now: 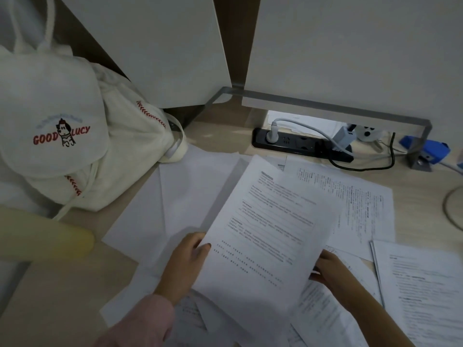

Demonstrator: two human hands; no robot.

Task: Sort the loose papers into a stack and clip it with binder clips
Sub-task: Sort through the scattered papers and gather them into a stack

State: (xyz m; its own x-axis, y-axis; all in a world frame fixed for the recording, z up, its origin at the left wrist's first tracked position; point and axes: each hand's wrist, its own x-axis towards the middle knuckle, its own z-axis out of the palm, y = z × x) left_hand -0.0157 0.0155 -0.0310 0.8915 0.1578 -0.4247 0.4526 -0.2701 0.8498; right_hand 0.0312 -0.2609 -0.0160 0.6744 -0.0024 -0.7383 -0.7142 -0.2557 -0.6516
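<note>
Papers (175, 196) lie loose and overlapping across the worktop (62, 296), some printed side up, some blank. One printed sheet (270, 221) is lifted above them, tilted, held at its lower corners by both hands. The left hand (185, 264) pinches the sheet's left edge, thumb on top and fingers underneath. The right hand (333, 271) grips the right edge, its fingers mostly hidden beneath the sheet. A white bag (62, 108) sits at the left, touching the papers' far corner. A black power strip (300, 144) lies just behind the papers.
</note>
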